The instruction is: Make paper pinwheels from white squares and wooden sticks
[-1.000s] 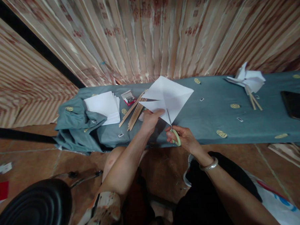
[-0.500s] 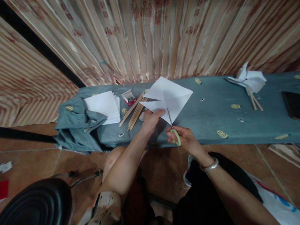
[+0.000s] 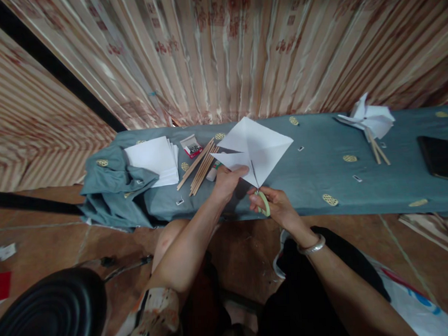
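Observation:
A square sheet of white paper (image 3: pixel 265 144) is pinched at its lower left part by my left hand (image 3: pixel 227 181), thumb on top. One slit opens at the sheet's left corner. Green-handled scissors (image 3: pixel 263 202) are gripped in my right hand (image 3: pixel 273 204), their blades at the sheet's bottom corner and pointing towards its middle. Just left of my left hand lies a small white and green tube or bottle (image 3: pixel 212 172), partly hidden. Beside it are several wooden sticks (image 3: pixel 202 170).
On the cloth-covered bench (image 3: pixel 309 171) lie a stack of white paper (image 3: pixel 151 159), a small red and white box of pins (image 3: pixel 192 146), paper pinwheels on sticks (image 3: pixel 376 121) and a black phone (image 3: pixel 439 157). A black round stool (image 3: pixel 48 314) stands at lower left. A patterned curtain (image 3: pixel 219 54) hangs behind the bench.
The sheet has shifted slightly right and down in the view, and the scissors' blades sit a little differently at its corner. Both hands keep their grips. More of the small tube shows.

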`<state>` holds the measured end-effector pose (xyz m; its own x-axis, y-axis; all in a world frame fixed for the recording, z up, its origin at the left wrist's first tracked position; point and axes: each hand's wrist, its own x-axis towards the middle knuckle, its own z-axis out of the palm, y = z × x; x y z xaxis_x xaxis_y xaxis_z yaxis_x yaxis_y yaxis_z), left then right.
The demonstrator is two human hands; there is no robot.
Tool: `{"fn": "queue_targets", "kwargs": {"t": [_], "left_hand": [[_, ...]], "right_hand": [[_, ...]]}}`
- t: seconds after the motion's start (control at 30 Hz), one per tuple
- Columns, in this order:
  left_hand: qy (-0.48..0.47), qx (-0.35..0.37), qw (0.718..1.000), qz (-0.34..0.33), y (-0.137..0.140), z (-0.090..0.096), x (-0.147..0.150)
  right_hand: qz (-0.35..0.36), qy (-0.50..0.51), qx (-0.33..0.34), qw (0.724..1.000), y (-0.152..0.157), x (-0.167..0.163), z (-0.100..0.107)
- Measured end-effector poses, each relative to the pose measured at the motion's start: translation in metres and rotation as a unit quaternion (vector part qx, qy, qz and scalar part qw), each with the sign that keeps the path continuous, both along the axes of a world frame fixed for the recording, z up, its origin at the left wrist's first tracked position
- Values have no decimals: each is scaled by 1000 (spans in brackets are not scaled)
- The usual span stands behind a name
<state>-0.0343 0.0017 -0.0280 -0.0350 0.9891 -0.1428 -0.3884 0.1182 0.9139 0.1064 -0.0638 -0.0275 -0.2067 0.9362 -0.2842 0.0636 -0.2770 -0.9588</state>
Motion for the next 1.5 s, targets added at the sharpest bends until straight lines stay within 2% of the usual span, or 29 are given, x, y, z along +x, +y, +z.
{"fn": "queue_targets", "kwargs": {"t": [0.5, 0.67, 1.5], "left_hand": [[-11, -6, 1000, -5, -1, 2, 2], [-16, -5, 1000, -26, -3, 1, 2], [-12, -16, 999, -40, -7, 3, 3]], "right_hand": [[-33, -2, -10, 999, 1, -1, -2], [-31, 14, -9, 999, 2, 1, -3], [-30, 4, 9, 1000, 4, 0, -9]]}}
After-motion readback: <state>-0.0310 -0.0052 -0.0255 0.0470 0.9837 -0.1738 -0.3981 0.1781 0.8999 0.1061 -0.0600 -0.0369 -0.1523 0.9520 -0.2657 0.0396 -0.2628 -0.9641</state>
